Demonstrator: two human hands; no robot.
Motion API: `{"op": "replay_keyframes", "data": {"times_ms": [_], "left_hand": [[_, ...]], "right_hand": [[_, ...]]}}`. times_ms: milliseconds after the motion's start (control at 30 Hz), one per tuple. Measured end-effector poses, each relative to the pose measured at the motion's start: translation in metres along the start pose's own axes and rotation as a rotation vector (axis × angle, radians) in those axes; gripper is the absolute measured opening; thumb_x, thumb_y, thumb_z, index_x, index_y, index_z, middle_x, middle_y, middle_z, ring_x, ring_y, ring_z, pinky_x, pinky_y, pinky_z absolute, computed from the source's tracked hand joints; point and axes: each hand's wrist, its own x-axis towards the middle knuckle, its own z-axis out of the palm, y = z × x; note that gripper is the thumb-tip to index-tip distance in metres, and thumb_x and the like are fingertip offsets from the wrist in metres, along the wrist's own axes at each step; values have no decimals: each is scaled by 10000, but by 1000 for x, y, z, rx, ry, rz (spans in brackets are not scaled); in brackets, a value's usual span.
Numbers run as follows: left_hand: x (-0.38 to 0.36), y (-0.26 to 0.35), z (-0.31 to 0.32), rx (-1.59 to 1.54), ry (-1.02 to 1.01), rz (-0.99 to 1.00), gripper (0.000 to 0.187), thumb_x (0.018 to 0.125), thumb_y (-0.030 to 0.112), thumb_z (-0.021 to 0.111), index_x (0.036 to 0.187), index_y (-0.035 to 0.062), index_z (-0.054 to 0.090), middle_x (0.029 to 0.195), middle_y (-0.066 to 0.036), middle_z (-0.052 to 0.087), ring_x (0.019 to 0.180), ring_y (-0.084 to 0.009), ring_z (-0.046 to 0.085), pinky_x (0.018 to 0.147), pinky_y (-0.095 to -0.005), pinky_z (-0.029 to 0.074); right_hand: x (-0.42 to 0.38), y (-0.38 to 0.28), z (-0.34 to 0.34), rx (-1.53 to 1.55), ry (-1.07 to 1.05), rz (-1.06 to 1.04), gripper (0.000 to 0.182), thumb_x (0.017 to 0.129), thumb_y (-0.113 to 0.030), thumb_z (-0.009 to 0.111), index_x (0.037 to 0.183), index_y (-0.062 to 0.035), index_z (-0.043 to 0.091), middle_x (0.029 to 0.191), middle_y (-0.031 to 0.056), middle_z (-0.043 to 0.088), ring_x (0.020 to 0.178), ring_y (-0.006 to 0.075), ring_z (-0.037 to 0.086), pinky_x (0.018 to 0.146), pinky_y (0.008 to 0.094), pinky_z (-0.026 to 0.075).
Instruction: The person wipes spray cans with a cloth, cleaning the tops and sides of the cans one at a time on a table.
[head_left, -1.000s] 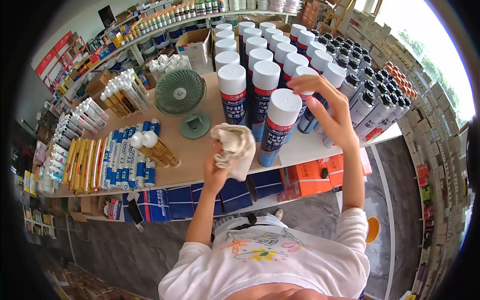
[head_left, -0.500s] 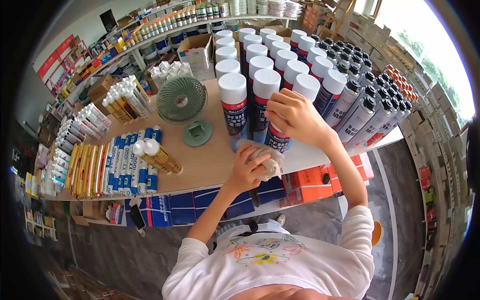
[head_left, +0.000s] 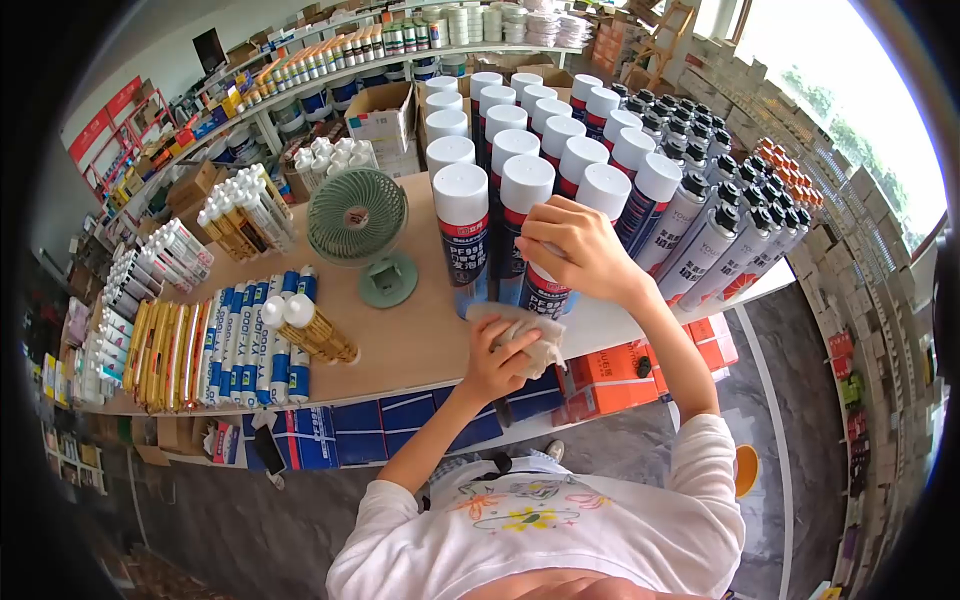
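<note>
My left hand (head_left: 497,357) is closed around a crumpled off-white cloth (head_left: 540,340), held against the lower part of a foam spray can (head_left: 545,290) at the table's front edge. My right hand (head_left: 580,245) wraps round the upper body of that same can, just below its white cap (head_left: 604,187), with the fingers curled and partly hidden. Left of it stand two more dark blue cans with red bands and white caps, the nearer one a foam can (head_left: 463,240). Rows of matching cans spread behind.
Grey black-topped cans (head_left: 712,248) stand to the right. A green fan (head_left: 358,218) sits left of the cans. Gold-coloured tubes (head_left: 318,332) and blue-white sausage packs (head_left: 255,345) cover the table's left side. Orange boxes (head_left: 598,385) and blue boxes (head_left: 375,430) lie beneath.
The view has shifted slightly. My left hand with the cloth stays at the can's lower part, and my right hand stays on its upper body.
</note>
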Motion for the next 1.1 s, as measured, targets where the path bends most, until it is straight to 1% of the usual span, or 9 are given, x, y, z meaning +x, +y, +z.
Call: {"op": "replay_keyframes", "data": {"times_ms": [100, 333, 500, 567, 700, 767, 900, 1000, 1100], "left_hand": [[-16, 5, -1, 10, -143, -55, 196, 696, 164, 701, 695, 112, 512, 1251, 32, 649, 1107, -309, 527, 932, -508, 432], [71, 8, -15, 19, 18, -7, 181, 660, 127, 712, 769, 113, 569, 1286, 17, 624, 1126, -293, 527, 958, -507, 423], [23, 1, -8, -67, -38, -84, 245, 642, 68, 722, 833, 113, 575, 1300, -54, 611, 1135, -335, 541, 981, -521, 415], [21, -1, -13, -156, 10, -90, 344, 640, 57, 732, 965, 107, 632, 1292, -88, 610, 1122, -346, 559, 983, -502, 422], [59, 8, -31, -271, 28, -196, 457, 645, 54, 737, 1094, 95, 663, 1287, -97, 609, 1098, -307, 589, 970, -447, 445], [85, 12, -39, -18, -27, -84, 512, 664, 57, 724, 1171, 93, 668, 1254, -64, 631, 1050, -255, 608, 936, -395, 463], [54, 5, -29, 20, -29, -14, 468, 683, 54, 697, 1147, 113, 683, 1213, -24, 655, 1036, -215, 606, 916, -366, 467], [28, 5, -25, -8, -121, -55, 479, 637, 60, 763, 1111, 104, 714, 1169, -13, 668, 1016, -240, 605, 892, -383, 489], [37, 8, -28, -27, -126, -115, 445, 682, 46, 686, 1120, 121, 709, 1183, 0, 667, 1027, -203, 600, 912, -378, 469]], "right_hand": [[-1, 2, 1, 27, 17, -13, 148, 859, -144, 664, 819, -4, 636, 806, 78, 584, 778, 265, 564, 679, 392, 481], [0, -1, 2, -3, 25, -10, 112, 819, -120, 672, 788, -16, 643, 761, 69, 578, 739, 263, 575, 653, 380, 496], [-1, 1, 6, 10, 75, -20, 118, 819, -103, 678, 783, -13, 612, 764, 71, 565, 721, 263, 541, 643, 383, 463], [-2, 0, 5, 11, 72, -12, 113, 814, -100, 678, 778, -14, 613, 764, 71, 569, 719, 263, 541, 643, 383, 462], [0, 0, 4, 5, 71, -19, 108, 806, -92, 675, 766, -12, 614, 767, 71, 575, 712, 266, 537, 640, 382, 459], [0, 0, 5, 12, 67, -10, 109, 806, -94, 675, 769, -11, 614, 768, 72, 576, 712, 269, 538, 640, 382, 459], [-1, 0, 4, 10, 67, -4, 110, 806, -97, 675, 780, -8, 616, 770, 76, 578, 711, 276, 539, 638, 383, 458], [0, -1, 4, 0, 59, 0, 98, 809, -84, 668, 783, -6, 613, 776, 82, 577, 717, 275, 544, 643, 385, 460], [1, -2, 5, 13, 96, -25, 136, 838, -111, 642, 752, -8, 621, 738, 77, 562, 717, 269, 552, 655, 384, 475]]}}
